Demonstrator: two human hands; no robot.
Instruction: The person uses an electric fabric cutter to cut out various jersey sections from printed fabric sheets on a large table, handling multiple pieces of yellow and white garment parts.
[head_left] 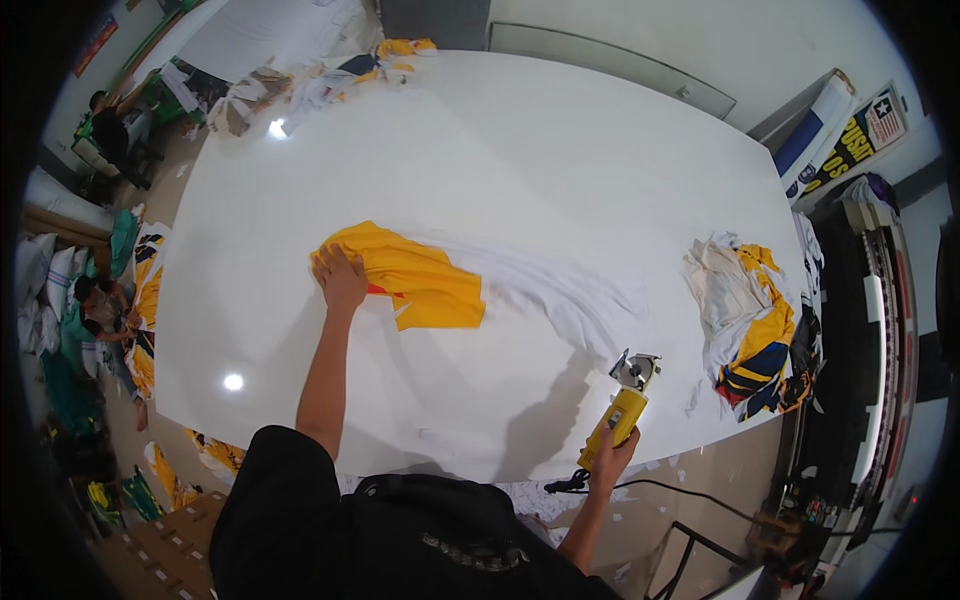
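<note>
My left hand (340, 278) lies on the left end of a yellow piece of fabric (430, 285), its fingers spread over the cloth. A small red patch shows on the fabric near my wrist. Rumpled white fabric (580, 290) stretches from the yellow piece toward the right. In my right hand (612, 458) is a yellow electric rotary cloth cutter (625, 405), gripped by its body. The cutter's round blade and metal guard point away from me, close to the near end of the white fabric. A black cord trails from its rear to the right.
The large white table (500, 130) fills the middle. A heap of white, yellow and navy cloth (755, 325) sits at its right edge. Cloth scraps (330, 85) lie at the far left corner. Two people (110, 320) sit off to the left. Scraps litter the floor.
</note>
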